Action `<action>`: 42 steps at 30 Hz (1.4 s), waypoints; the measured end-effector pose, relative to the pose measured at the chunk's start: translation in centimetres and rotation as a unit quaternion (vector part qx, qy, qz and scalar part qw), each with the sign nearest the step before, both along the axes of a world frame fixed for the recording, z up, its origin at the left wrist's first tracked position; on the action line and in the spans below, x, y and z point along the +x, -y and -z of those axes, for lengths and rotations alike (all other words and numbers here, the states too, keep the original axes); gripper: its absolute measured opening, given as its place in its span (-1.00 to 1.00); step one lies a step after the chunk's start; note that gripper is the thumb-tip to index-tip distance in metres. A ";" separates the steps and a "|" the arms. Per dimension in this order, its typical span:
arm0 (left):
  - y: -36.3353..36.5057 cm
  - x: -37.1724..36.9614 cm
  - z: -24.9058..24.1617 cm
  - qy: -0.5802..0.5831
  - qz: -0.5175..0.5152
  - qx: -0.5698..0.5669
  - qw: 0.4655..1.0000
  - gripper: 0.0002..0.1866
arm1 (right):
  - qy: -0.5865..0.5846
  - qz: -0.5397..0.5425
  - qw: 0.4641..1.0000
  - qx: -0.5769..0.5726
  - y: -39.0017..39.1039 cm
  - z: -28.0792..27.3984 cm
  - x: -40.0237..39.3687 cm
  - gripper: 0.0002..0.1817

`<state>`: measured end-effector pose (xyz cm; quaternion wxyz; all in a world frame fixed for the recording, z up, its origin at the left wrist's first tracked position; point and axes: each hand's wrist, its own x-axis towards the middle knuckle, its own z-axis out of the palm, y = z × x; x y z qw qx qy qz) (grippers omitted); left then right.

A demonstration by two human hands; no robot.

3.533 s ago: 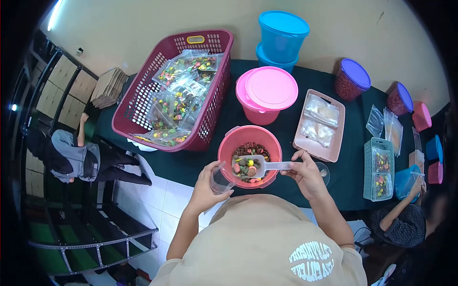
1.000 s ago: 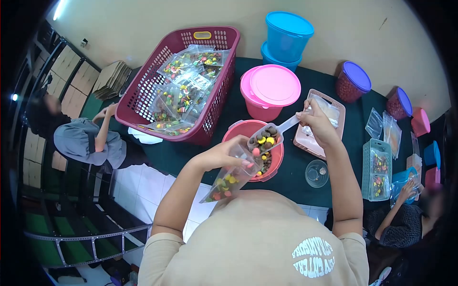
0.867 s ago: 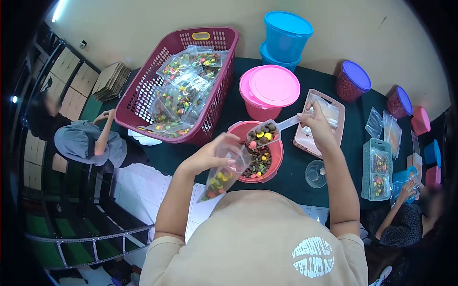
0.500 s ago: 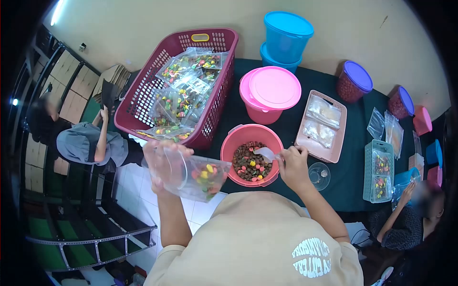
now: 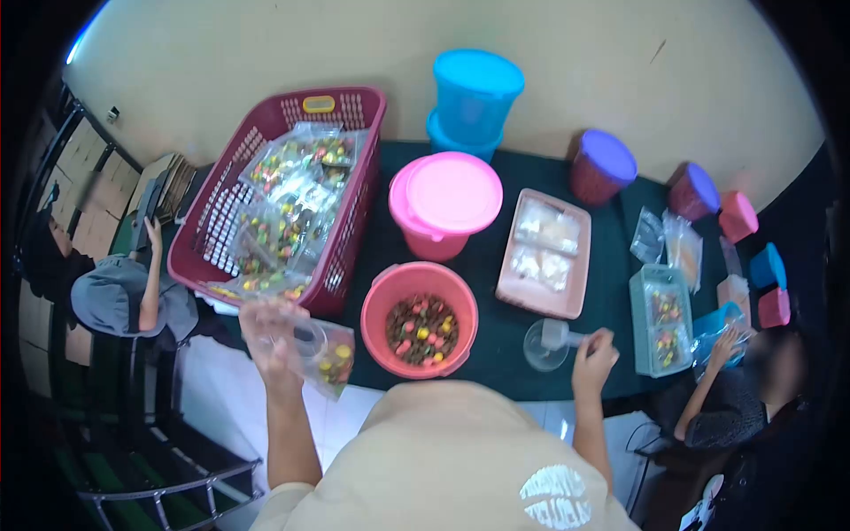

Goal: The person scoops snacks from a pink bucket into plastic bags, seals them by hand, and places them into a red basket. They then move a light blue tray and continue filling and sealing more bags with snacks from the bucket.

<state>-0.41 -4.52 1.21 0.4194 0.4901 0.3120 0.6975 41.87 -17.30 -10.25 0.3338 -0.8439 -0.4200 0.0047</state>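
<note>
Off the front edge of the table (image 5: 496,358), left of the coral bucket (image 5: 379,311): clear bag (image 5: 320,348), part-filled with multicoloured pieces (image 5: 338,365), grasped near its top by left hand (image 5: 266,334); finger placement blurred. Right hand (image 5: 595,358): closed around scoop (image 5: 556,333) by its handle (image 5: 577,339), scoop head over a round clear dish (image 5: 537,356); contact cannot be told. Bucket contains mostly brown pieces (image 5: 421,329). Behind bag: maroon basket (image 5: 359,208) of filled bags (image 5: 288,212). Behind bucket: pink-lidded tub (image 5: 452,195). Beyond dish: pale pink tray (image 5: 540,303) holding packets (image 5: 542,265).

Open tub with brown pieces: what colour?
The open tub is coral pink, clearest in the head view.
</note>
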 end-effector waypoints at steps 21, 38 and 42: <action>1.3 -5.8 1.1 -0.021 0.241 0.029 0.970 -0.41 | 0.164 -0.265 0.948 0.062 -20.5 -1.5 -12.6 -0.59; -1.8 -11.6 3.7 -0.058 0.433 -0.065 0.897 -0.41 | 0.201 -0.268 0.942 0.007 -11.8 -5.5 -19.1 -0.83; -2.9 -11.1 4.7 -0.072 0.453 -0.085 0.884 -0.40 | 0.158 -0.261 0.952 -0.016 -5.1 -5.4 -23.4 -0.82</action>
